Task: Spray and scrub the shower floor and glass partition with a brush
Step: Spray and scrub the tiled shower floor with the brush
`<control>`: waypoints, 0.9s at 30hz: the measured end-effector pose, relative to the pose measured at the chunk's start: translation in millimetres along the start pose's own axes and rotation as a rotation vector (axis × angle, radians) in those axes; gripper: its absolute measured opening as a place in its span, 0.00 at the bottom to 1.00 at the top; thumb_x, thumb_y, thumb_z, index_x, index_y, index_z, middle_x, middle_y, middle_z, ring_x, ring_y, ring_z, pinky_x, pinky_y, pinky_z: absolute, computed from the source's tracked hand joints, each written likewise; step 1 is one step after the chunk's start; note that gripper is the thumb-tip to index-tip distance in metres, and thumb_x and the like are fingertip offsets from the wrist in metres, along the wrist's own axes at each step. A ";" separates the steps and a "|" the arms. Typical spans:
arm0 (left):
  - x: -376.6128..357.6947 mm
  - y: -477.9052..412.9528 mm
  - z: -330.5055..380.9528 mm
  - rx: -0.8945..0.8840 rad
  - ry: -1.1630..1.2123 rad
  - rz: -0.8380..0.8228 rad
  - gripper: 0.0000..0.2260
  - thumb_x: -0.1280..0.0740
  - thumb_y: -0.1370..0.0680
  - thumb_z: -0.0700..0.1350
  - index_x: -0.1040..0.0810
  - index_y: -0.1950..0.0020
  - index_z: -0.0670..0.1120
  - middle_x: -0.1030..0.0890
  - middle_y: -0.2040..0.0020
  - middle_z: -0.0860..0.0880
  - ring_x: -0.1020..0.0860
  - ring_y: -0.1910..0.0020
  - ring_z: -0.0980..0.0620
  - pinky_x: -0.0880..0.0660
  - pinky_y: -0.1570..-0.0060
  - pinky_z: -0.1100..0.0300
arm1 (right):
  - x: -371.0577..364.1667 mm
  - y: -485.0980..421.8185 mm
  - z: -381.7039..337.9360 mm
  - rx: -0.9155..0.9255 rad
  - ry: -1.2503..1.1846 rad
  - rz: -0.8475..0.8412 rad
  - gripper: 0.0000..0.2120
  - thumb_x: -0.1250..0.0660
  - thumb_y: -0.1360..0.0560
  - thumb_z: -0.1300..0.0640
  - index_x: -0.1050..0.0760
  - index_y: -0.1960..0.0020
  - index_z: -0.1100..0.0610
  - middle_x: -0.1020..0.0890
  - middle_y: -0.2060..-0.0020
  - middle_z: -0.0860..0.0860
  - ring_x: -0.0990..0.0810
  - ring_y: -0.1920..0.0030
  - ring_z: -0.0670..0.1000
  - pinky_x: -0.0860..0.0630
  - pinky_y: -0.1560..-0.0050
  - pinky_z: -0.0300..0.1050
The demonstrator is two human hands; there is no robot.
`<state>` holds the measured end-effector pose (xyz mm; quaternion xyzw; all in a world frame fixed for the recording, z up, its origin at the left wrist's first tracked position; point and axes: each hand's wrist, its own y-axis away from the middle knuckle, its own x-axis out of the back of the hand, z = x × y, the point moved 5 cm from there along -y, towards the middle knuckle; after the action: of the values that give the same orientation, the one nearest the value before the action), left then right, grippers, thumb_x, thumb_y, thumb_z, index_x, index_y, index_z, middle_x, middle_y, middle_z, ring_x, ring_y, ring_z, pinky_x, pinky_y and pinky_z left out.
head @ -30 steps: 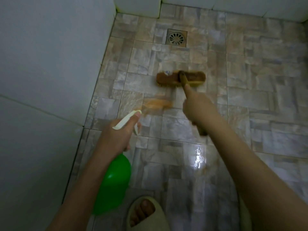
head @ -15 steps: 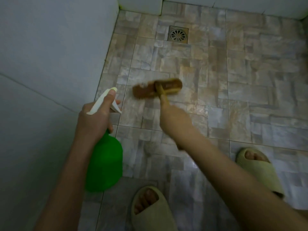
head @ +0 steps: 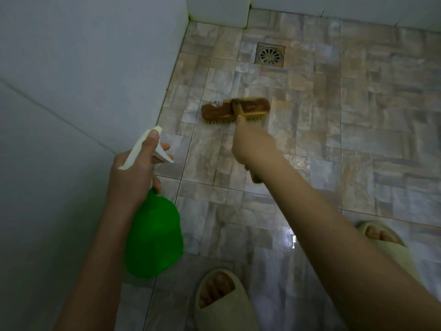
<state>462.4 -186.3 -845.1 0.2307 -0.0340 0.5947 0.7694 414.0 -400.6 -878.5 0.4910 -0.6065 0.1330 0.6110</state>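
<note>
- The tiled shower floor gleams wet near the feet; a square drain sits by the far wall.
- The green spray bottle hangs from the left hand, which grips its neck.
- The right hand grips the handle of the brush, bristles down on the tiles.
</note>
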 end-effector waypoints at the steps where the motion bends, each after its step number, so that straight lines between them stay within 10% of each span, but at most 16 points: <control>1: 0.7 -1.0 0.1 -0.002 0.001 0.002 0.15 0.37 0.19 0.62 0.17 0.64 0.71 0.13 0.53 0.55 0.18 0.51 0.28 0.26 0.64 0.53 | -3.4 15.1 -1.8 0.006 0.001 -0.019 0.28 0.47 0.21 0.65 0.50 0.23 0.60 0.22 0.44 0.59 0.21 0.51 0.57 0.27 0.57 0.49; 6: 2.6 -7.0 0.6 -0.002 0.020 0.021 0.14 0.37 0.21 0.63 0.17 0.63 0.71 0.13 0.56 0.56 0.19 0.52 0.27 0.25 0.64 0.53 | -32.7 84.1 -0.4 0.065 0.045 -0.072 0.34 0.45 0.21 0.66 0.60 0.21 0.57 0.21 0.54 0.56 0.28 0.63 0.53 0.31 0.63 0.46; 13: -8.2 -9.0 7.2 -0.040 0.047 -0.030 0.11 0.37 0.24 0.65 0.17 0.62 0.70 0.13 0.56 0.57 0.18 0.51 0.29 0.26 0.63 0.49 | 29.7 -49.8 22.6 -0.081 -0.053 0.027 0.26 0.47 0.21 0.64 0.46 0.24 0.58 0.23 0.44 0.60 0.20 0.49 0.59 0.24 0.58 0.51; 18: -19.9 -13.0 2.4 -0.050 0.036 -0.086 0.15 0.39 0.32 0.73 0.16 0.59 0.70 0.12 0.56 0.52 0.16 0.52 0.34 0.23 0.63 0.42 | -29.3 66.9 22.9 -0.021 -0.002 -0.041 0.34 0.47 0.21 0.65 0.61 0.21 0.53 0.33 0.69 0.50 0.29 0.67 0.50 0.33 0.68 0.43; 27: -40.8 -4.4 11.3 -0.056 0.005 -0.154 0.10 0.38 0.29 0.70 0.18 0.62 0.73 0.13 0.55 0.59 0.16 0.57 0.35 0.23 0.66 0.44 | 17.1 -20.7 49.0 -0.045 -0.031 -0.006 0.32 0.47 0.21 0.64 0.55 0.21 0.50 0.26 0.59 0.53 0.29 0.70 0.49 0.26 0.66 0.48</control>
<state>457.2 -228.3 -849.7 0.2094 -0.0308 0.5330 0.8192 403.7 -455.2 -883.3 0.4809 -0.6174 0.1098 0.6128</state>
